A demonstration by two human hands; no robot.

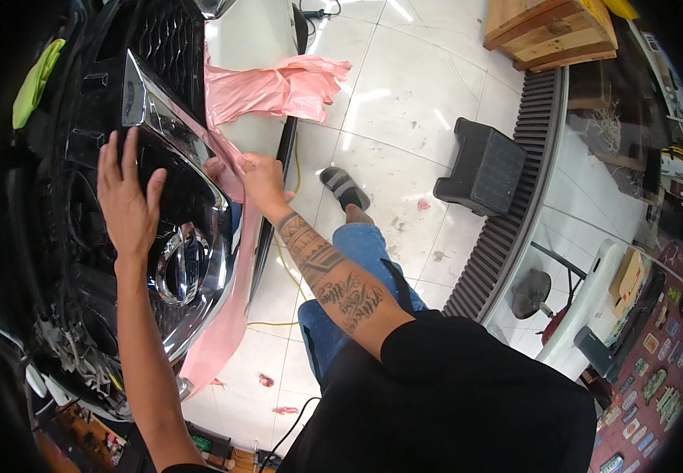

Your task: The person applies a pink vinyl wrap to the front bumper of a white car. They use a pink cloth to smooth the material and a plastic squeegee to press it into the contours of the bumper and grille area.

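Observation:
A car's front end fills the left side, with a black grille [167,46] and a chrome trim strip [152,109]. My left hand [130,197] rests on the glossy black panel beside the trim, its fingers stretched out and holding nothing. Farther right, my right hand [263,183] is closed on thin pink plastic film [270,88] at the edge of the chrome. One bunched part of the film hangs over the white bodywork; a long strip runs down past the round chrome emblem [182,266]. My right fingertips are partly hidden.
A yellow-green cloth [38,83] lies on the far left of the car. On the tiled floor [404,102] are a black step stool [485,167], a thin yellow cord [297,162] and pink film scraps [266,381]. A wooden box [550,31] stands at upper right, near a dark slatted grate [507,213].

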